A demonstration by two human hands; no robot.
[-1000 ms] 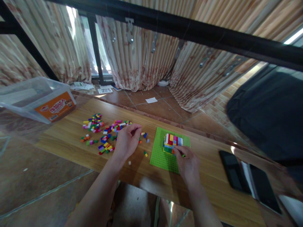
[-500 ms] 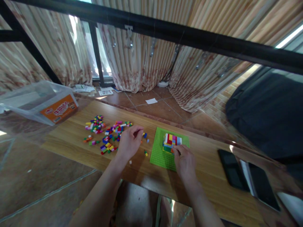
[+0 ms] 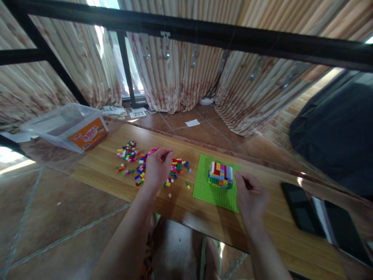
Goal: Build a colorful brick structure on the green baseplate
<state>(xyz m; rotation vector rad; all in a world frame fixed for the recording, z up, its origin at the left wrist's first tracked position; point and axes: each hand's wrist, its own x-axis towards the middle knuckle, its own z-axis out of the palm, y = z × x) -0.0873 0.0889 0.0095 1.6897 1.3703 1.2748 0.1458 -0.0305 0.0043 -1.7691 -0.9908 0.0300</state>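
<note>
My left hand (image 3: 159,166) hovers over a loose heap of small coloured toy bricks (image 3: 140,169), its thumb and fingertips pinched together. Anything between them is too small or hidden to make out. On a green studded baseplate (image 3: 201,182) stands a low block built of many-coloured bricks (image 3: 220,177), red, white, yellow and blue among them. Just right of this block, above the plate's right edge, my right hand (image 3: 253,194) has its fingers curled in and touching. Whatever it may hold does not show. A yellow-green brick (image 3: 188,186) lies between heap and plate.
A clear plastic box (image 3: 62,128) with an orange label sits beyond the table's left end. Two dark flat devices, one a tablet-like slab (image 3: 301,210), lie at the right on the wooden table (image 3: 175,210). A black metal bar (image 3: 204,33) crosses above.
My right hand has come off the brick block and moved right, so the block shows whole. My left hand stays pinched over the bricks. The whole view has shifted slightly.
</note>
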